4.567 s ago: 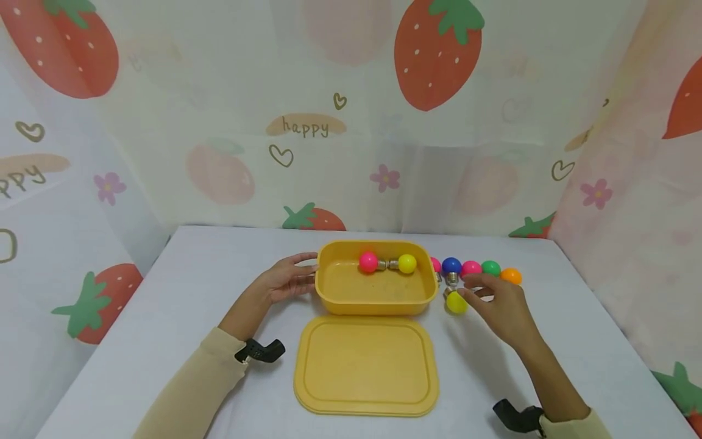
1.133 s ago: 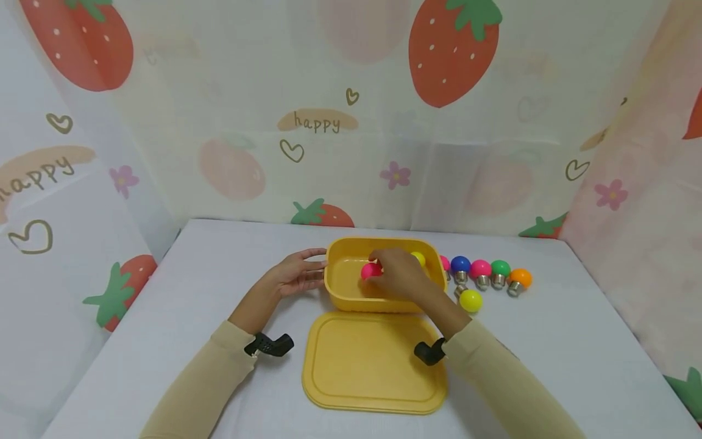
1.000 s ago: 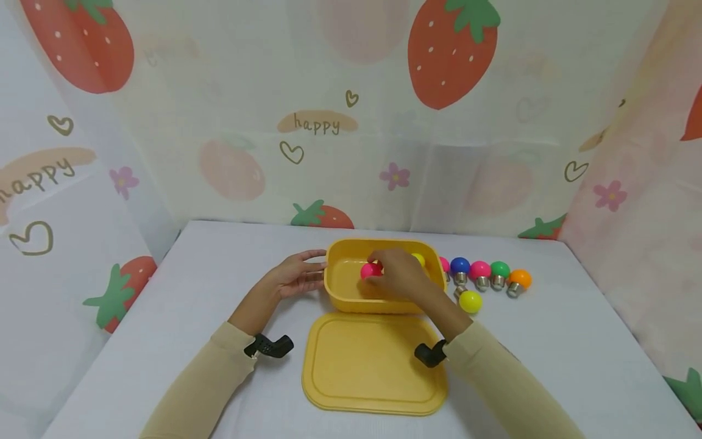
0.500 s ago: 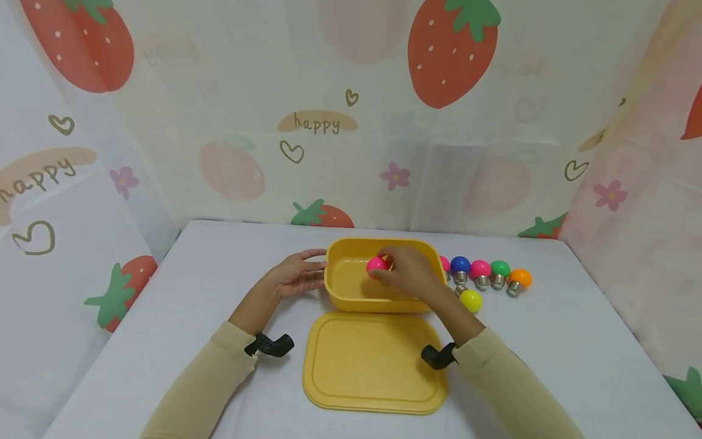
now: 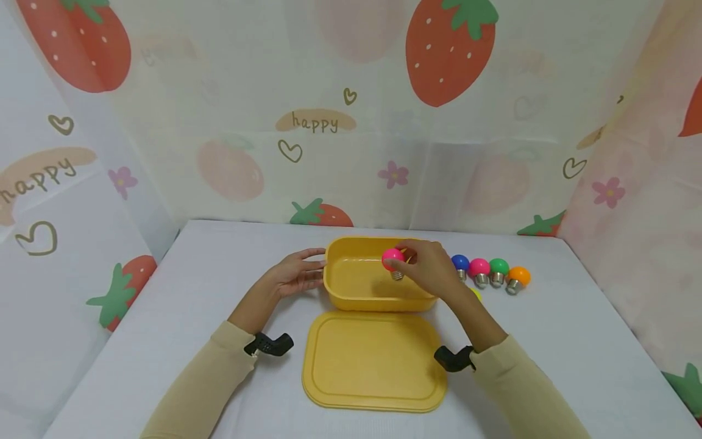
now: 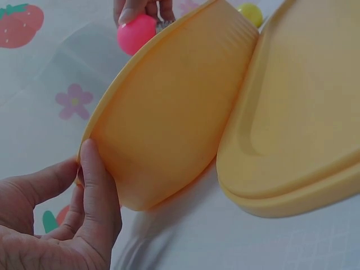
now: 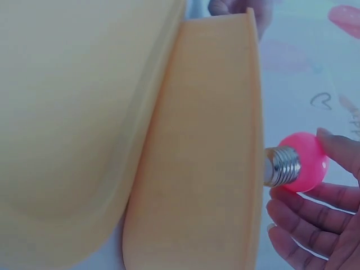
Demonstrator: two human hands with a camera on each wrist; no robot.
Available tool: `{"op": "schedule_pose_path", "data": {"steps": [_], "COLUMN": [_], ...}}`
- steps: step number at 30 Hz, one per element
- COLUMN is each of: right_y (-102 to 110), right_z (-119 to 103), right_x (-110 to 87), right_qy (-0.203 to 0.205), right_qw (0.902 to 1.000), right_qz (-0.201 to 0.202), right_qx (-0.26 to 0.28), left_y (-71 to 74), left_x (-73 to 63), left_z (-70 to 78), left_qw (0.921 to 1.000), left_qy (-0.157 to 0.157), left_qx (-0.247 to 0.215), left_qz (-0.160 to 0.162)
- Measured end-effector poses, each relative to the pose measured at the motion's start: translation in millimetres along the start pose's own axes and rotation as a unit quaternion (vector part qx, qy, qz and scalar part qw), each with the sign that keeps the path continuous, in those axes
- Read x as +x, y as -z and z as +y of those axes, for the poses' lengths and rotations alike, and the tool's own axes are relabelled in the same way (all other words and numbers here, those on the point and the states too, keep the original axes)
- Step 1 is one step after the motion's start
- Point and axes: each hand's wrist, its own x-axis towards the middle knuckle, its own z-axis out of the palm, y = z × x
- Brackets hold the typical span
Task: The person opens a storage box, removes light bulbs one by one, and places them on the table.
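Observation:
My right hand (image 5: 430,265) pinches a pink light bulb (image 5: 392,258) between thumb and fingers, its silver screw base pointing down. In the right wrist view the pink bulb (image 7: 306,162) shows beyond the rim of the yellow box (image 7: 197,140). The bulb hangs over the right half of the open yellow box (image 5: 351,303). My left hand (image 5: 296,274) touches the box's left end with nearly straight fingers, seen closely in the left wrist view, where the fingers (image 6: 98,191) lie along the wall. The right hand hides the box's right end.
In front of the box lies its flat yellow lid (image 5: 375,363). To the right, blue (image 5: 460,263), pink (image 5: 479,267), green (image 5: 499,267) and orange (image 5: 518,277) bulbs stand in a row. A yellow bulb (image 5: 476,294) is mostly hidden behind my right wrist.
My right hand went from the bulbs at the right into the box, and has since lifted the pink bulb up and rightward. The left hand keeps its place at the box.

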Motion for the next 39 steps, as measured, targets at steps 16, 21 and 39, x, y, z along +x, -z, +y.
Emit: {"op": "schedule_pose_path", "data": {"steps": [16,21,39], "right_y": [30.3,39.5,67.4], "right_z": [18.3,26.5,53.0], "right_x": [-23.5,-31.6,-64.4], "right_qy": [-0.003,-0.018,-0.091], "right_qw": [0.9981,0.9973,0.9916], "right_qz": [0.058,0.067,0.070], "right_qx": [0.021,0.024,0.060], "left_y": [-0.3,-1.2,-1.5], "left_x": [-0.9,-1.8,-5.0], "left_z": [-0.2,0.3,2.1], "left_qw": [1.0000,0.9999,0.9999], "left_qy": [0.003,0.002,0.002], "left_qx": [0.005,0.012,0.010], "left_qz": [0.004,0.010,-0.004]}}
